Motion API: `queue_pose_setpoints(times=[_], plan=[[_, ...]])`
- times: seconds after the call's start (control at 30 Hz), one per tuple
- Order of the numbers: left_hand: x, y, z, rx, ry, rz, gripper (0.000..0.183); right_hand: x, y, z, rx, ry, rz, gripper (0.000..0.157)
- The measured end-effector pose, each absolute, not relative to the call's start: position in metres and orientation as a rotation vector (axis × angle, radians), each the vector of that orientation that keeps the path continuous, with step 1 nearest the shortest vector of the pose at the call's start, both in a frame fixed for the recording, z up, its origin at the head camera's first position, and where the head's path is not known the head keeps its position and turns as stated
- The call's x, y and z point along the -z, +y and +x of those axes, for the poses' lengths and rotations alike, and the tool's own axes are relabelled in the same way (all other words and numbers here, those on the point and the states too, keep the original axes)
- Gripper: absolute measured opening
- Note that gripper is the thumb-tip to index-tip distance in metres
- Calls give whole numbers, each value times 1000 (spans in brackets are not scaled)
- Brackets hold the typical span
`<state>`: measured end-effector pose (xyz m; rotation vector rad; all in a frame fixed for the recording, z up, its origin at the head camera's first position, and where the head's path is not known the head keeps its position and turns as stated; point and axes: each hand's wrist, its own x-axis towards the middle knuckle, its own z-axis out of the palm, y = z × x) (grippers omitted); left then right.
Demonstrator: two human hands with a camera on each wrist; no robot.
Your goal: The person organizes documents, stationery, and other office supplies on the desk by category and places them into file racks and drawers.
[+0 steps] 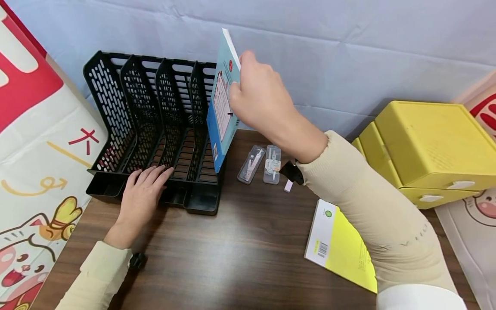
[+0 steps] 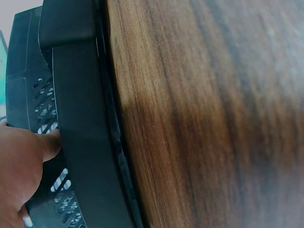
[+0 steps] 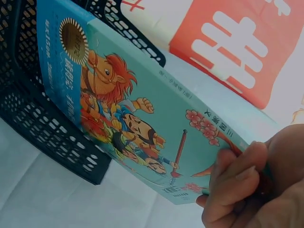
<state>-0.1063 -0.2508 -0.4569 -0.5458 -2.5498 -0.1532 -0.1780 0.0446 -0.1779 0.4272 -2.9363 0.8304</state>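
A teal and blue book stands upright at the right end of a black desktop file organizer. My right hand grips its upper edge, thumb on one side and fingers on the other. In the right wrist view, the book's cover shows a cartoon horse and figures, with its lower end against the organizer's mesh. My left hand rests on the organizer's front edge, its fingers extended over the rim. The left wrist view shows that hand touching the black front part.
Two clear plastic cases with small tools lie right of the organizer, near a small pale eraser-like block. A yellow and white book lies partly under the right forearm. Yellow drawer boxes stand at the right.
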Motion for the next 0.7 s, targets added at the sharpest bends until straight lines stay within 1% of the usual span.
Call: queue_pose_setpoints(times=[0.27, 0.47, 0.6, 0.7], plan=[[457, -251, -106, 141, -2551, -546, 56, 200, 39, -194, -907, -2938, 372, 33], [457, -251, -107, 141, -2549, -541, 55, 220, 32, -204, -957, -2899, 394, 26], [457, -251, -106, 144, -2545, -542, 54, 233, 23, -207, -979, -2877, 412, 20], [458, -251, -106, 149, -2542, -545, 55, 241, 18, -207, -997, -2859, 420, 20]])
